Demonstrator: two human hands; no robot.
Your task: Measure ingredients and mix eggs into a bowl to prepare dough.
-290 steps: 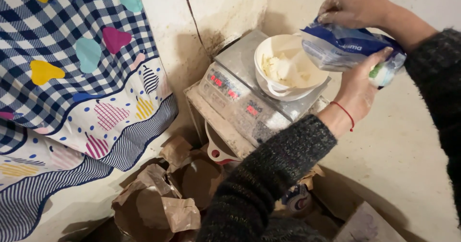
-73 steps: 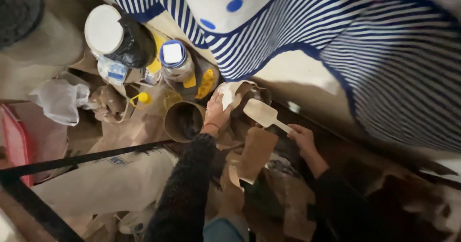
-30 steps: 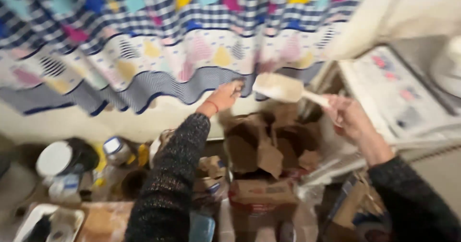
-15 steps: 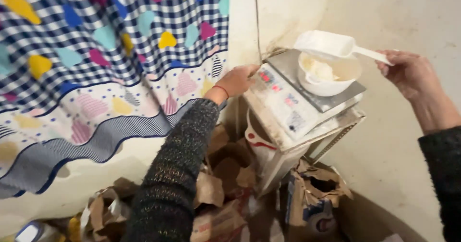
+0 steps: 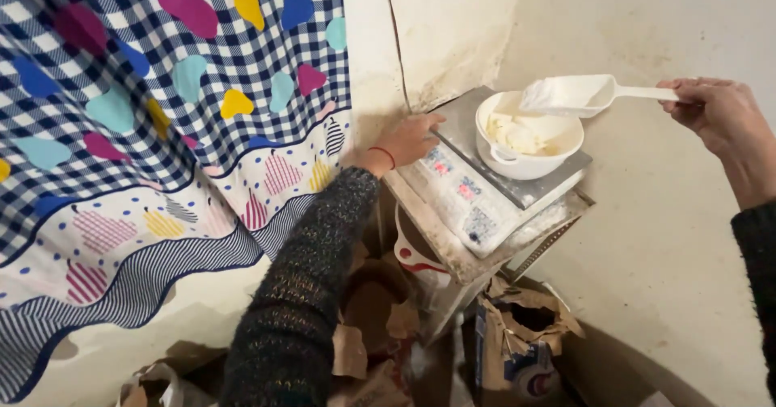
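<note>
My right hand grips the handle of a white plastic scoop that holds white powder. The scoop hangs level just above a white bowl with pale contents. That bowl stands on the metal platform of a kitchen scale. My left hand rests flat against the scale's left rear corner, fingers together, holding nothing. The scale sits on a small dusty stand against the wall.
A chequered cloth with coloured shapes hangs at the left. Below the stand are open brown paper sacks and crumpled paper bags. A bare plaster wall fills the right.
The view swung from the sacks on the floor up to the scale. My right hand carried the filled scoop up over the bowl. My left hand moved onto the scale's corner.
</note>
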